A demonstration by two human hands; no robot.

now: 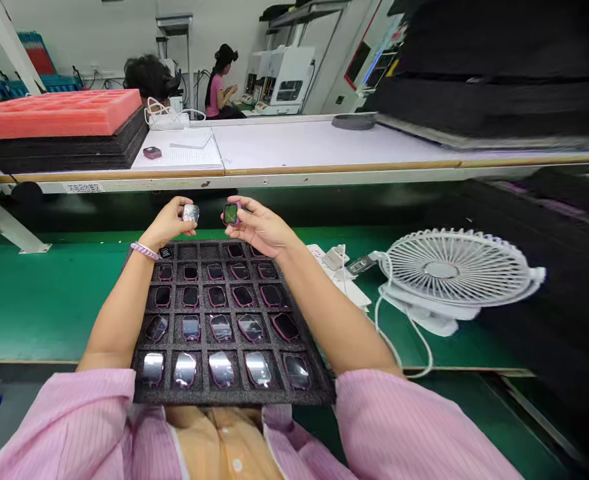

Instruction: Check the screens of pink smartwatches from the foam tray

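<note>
Above the far edge of a black foam tray [204, 395], both hands are raised. My left hand [172, 219] is closed on a watch case [191, 213] with a shiny, silvery face. A second watch case [230, 213], purple-rimmed with a dark greenish screen, is pinched between the thumb and fingers of my right hand [259, 225]. Several dark-screened watch cases [221, 328] lie in the tray's compartments, the nearest row reflecting light. At the tray's far row, a couple of compartments [187, 251] hold nothing.
A white fan [442, 270] with its cable stands right of the tray, beside white papers [357, 293]. On the shelf ahead are a red foam tray [59, 113] on black ones, another watch case [152, 153] and stacked black trays [489, 100]. Two people sit beyond.
</note>
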